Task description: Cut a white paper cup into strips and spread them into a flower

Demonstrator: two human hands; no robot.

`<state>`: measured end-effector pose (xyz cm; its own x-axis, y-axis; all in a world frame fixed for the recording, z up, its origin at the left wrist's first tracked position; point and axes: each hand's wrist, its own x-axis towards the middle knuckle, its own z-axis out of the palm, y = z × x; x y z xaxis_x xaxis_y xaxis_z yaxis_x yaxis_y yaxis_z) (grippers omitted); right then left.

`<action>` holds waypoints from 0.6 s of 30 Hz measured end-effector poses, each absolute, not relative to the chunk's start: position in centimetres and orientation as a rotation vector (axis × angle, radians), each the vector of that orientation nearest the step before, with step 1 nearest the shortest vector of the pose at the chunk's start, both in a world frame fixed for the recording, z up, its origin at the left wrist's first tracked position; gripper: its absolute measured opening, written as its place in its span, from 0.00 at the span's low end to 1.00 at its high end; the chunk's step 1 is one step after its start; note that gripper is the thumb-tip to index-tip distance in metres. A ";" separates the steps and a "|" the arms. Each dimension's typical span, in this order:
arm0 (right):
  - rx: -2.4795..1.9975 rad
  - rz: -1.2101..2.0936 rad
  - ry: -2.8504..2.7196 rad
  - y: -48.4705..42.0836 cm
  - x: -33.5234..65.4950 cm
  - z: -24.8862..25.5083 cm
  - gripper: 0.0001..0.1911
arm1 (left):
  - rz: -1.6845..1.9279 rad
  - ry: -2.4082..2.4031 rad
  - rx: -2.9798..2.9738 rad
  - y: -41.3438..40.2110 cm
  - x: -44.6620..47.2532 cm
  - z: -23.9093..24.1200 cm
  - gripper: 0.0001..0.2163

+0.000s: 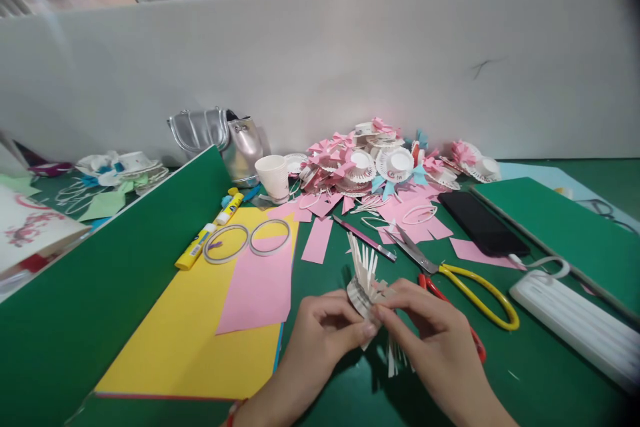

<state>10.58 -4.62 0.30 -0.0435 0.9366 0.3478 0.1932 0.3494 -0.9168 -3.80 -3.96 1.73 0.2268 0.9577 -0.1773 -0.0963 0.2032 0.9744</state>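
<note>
My left hand (315,337) and my right hand (435,340) meet low in the middle of the view. Both pinch a white paper cup (364,280) whose wall is cut into strips that fan upward. More cut strips hang below my right fingers. Yellow-handled scissors (450,273) lie just right of the cup, partly over red-handled scissors (473,340) under my right hand. A small craft knife (365,239) lies behind the cup.
Yellow paper (200,340) with a pink sheet (257,293) lies left, with two tape rings (247,240) and a glue stick (200,243). Behind: a whole paper cup (273,177), a pile of finished paper hats (385,163), a silver bag (225,137). A phone (480,223) and white power bank (575,320) lie right.
</note>
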 end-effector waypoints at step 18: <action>-1.156 0.964 -1.497 -4.2 11.2 0.6 0.07 | 0.994 1.073 1.189 -4.1 -4.0 1.8 0.09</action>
<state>11.17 -4.23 0.64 -0.0723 0.9720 0.2235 0.1990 0.2336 -0.9517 -3.97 -4.12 1.83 0.2120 0.9715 -0.1062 -0.0313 0.1154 0.9928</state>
